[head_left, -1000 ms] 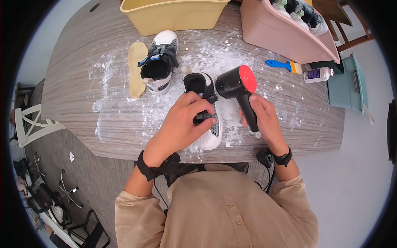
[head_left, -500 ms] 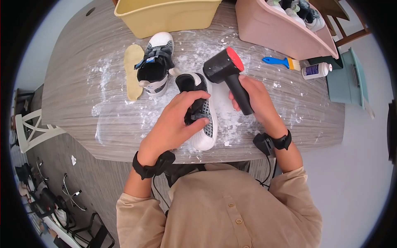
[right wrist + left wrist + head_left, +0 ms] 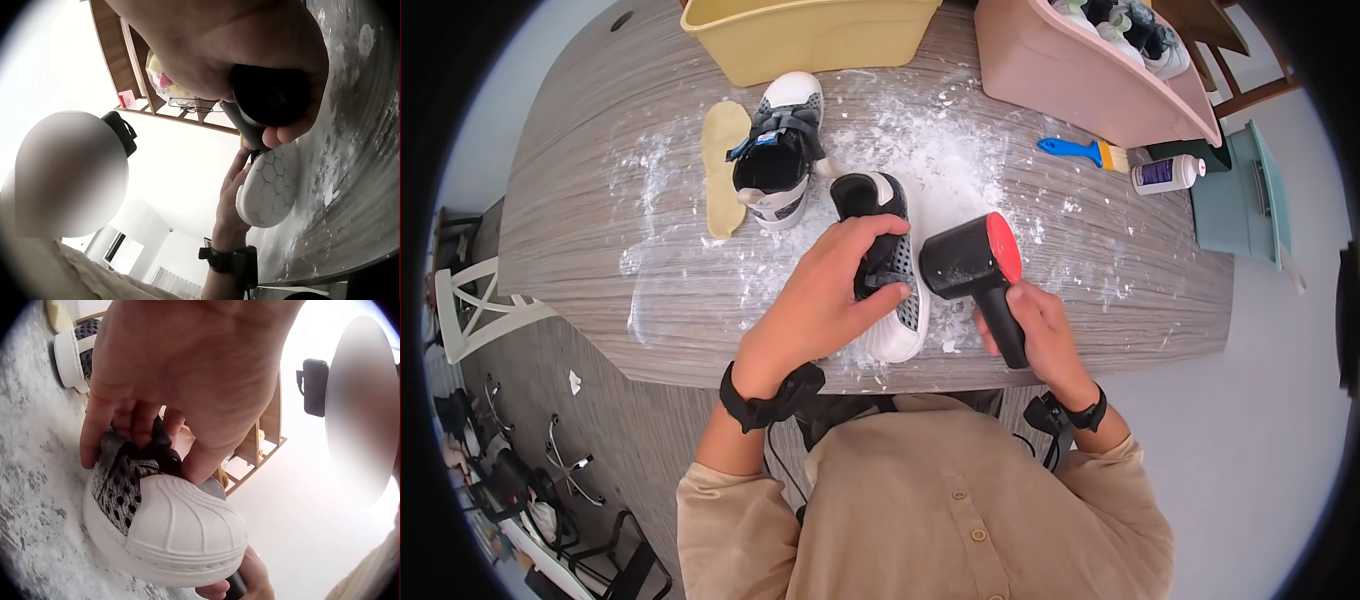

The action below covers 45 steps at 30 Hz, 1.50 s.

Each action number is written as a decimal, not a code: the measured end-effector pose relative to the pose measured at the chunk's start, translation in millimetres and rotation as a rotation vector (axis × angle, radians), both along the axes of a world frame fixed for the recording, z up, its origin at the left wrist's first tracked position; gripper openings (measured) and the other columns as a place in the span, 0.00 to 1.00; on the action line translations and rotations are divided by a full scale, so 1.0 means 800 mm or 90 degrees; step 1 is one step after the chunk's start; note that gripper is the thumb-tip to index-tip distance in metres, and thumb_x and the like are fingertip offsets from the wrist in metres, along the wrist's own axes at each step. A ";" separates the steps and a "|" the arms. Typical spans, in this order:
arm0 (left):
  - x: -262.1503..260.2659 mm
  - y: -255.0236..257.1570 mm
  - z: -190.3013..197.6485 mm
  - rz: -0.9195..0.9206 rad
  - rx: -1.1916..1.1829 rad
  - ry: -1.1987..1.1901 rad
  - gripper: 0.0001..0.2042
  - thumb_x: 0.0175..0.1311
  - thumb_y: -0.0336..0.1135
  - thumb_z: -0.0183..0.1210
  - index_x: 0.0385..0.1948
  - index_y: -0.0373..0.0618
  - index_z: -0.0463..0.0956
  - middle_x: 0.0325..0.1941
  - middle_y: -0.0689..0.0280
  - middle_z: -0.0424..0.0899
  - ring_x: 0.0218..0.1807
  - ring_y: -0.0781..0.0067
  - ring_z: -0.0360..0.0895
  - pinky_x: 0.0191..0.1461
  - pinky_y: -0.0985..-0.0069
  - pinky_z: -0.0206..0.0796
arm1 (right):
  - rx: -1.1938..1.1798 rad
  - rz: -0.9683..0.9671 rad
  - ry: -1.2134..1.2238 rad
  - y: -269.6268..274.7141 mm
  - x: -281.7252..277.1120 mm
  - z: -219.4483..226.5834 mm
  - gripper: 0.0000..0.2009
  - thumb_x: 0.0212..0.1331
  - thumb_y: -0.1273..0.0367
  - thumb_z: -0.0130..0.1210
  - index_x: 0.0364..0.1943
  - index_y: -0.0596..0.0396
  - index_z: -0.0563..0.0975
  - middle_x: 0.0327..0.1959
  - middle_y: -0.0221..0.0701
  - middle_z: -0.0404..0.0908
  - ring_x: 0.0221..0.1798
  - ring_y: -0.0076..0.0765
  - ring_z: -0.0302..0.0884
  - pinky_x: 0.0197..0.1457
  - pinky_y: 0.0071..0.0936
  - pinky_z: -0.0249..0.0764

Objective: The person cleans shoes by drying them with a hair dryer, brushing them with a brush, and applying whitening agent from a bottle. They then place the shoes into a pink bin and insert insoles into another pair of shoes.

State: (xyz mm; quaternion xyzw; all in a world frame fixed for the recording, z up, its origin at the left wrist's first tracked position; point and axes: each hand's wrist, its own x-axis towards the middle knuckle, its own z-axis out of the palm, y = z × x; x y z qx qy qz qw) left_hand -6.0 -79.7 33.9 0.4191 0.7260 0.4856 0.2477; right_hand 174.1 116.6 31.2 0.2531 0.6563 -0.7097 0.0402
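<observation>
A black and white shoe (image 3: 905, 295) lies on the powder-dusted table, its white toe (image 3: 187, 531) toward the person. The left hand (image 3: 818, 290) grips it over the strap, thumb on one side and fingers on the other. A black handheld device (image 3: 958, 257) with a red round end is held by its handle in the right hand (image 3: 1045, 335), its barrel close beside the shoe. In the right wrist view the right hand (image 3: 250, 44) wraps the black handle (image 3: 272, 97), and the shoe's patterned white sole (image 3: 270, 187) shows beyond it.
A second shoe (image 3: 780, 150) and a beige insole (image 3: 725, 170) lie at the left. Behind stand a yellow bin (image 3: 810, 45) and a pink bin (image 3: 1090, 85) holding shoes. A blue-handled brush (image 3: 1080, 152), a white bottle (image 3: 1168, 175) and a teal container (image 3: 1240, 200) are at the right.
The right hand and the black device first went up and left, then came back down toward the person. The left hand shifted its hold slightly on the shoe, with the strap now lying flatter.
</observation>
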 end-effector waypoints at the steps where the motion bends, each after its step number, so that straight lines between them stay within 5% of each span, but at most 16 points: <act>1: 0.000 0.000 0.001 -0.002 0.000 0.020 0.24 0.53 0.27 0.64 0.54 0.43 0.69 0.48 0.58 0.76 0.50 0.64 0.75 0.51 0.72 0.69 | 0.002 -0.003 -0.001 -0.002 0.004 0.000 0.19 0.72 0.58 0.39 0.39 0.61 0.74 0.26 0.31 0.78 0.23 0.21 0.74 0.28 0.20 0.70; 17: 0.006 0.005 0.008 -0.002 -0.032 0.082 0.24 0.52 0.30 0.64 0.53 0.44 0.69 0.50 0.55 0.75 0.52 0.52 0.72 0.55 0.67 0.65 | 0.065 0.055 0.030 -0.020 0.054 0.024 0.14 0.70 0.65 0.43 0.43 0.63 0.75 0.29 0.29 0.76 0.27 0.20 0.72 0.32 0.20 0.69; 28: 0.008 0.006 0.004 0.008 -0.025 0.093 0.24 0.52 0.32 0.65 0.53 0.44 0.69 0.50 0.55 0.75 0.52 0.51 0.72 0.56 0.66 0.64 | 0.140 0.080 0.042 -0.022 0.060 0.023 0.13 0.67 0.67 0.45 0.42 0.65 0.75 0.31 0.34 0.80 0.27 0.24 0.76 0.33 0.23 0.73; 45: 0.009 0.008 0.005 0.007 -0.038 0.093 0.23 0.52 0.32 0.65 0.52 0.44 0.69 0.49 0.55 0.75 0.52 0.52 0.71 0.55 0.66 0.64 | 0.157 0.032 0.019 -0.022 0.052 0.022 0.15 0.69 0.65 0.46 0.49 0.64 0.75 0.29 0.28 0.75 0.27 0.18 0.72 0.31 0.20 0.73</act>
